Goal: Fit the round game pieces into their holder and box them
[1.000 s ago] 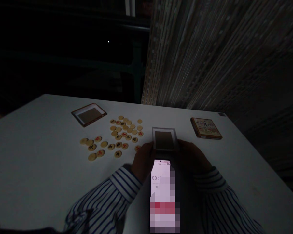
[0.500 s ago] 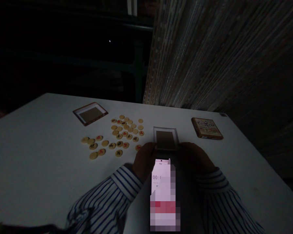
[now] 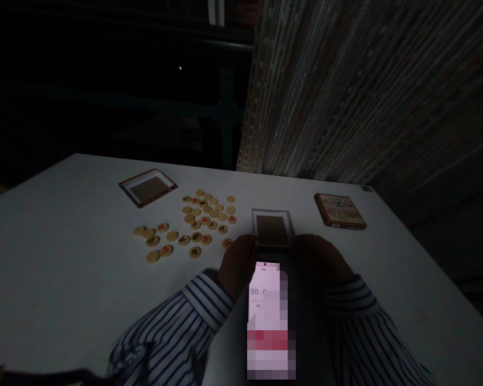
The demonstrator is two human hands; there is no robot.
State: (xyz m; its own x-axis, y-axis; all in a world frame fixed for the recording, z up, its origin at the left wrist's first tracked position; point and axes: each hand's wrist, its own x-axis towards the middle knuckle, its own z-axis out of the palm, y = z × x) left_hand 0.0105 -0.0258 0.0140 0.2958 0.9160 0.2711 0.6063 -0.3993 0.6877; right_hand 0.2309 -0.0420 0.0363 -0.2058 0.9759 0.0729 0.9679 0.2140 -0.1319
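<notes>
Leftmost on the white table (image 3: pixel 64 225) lies a brown-rimmed tray (image 3: pixel 147 187), open side up and well apart from the hands. Next to it, toward the middle, is a loose scatter of round wooden discs (image 3: pixel 204 220) with red or black marks. One of them lies just beside the left hand (image 3: pixel 235 265).

That hand comes out of a striped sleeve (image 3: pixel 185 316), and its fingers curl onto the near left corner of a grey-rimmed tray (image 3: pixel 272 228). This tray lies flat on the table at its middle, beyond both hands. In the dim light I cannot tell how firm the grip is.

A lit phone (image 3: pixel 265 305) stands upright in the foreground between the wrists. It blocks the gap between the hands and the table under them.

The right hand (image 3: pixel 322 262) mirrors the left, fingers bent onto the tray's near right corner. Farther right, near the table's edge, lies a closed box (image 3: pixel 339 210) with a printed lid, clear of everything else. A tall ribbed stack (image 3: pixel 346 96) rises behind the table.

Counted:
- two open trays
- one closed box
- one phone
- two hands
- about thirty discs, too dim and too crowded for an exact count
</notes>
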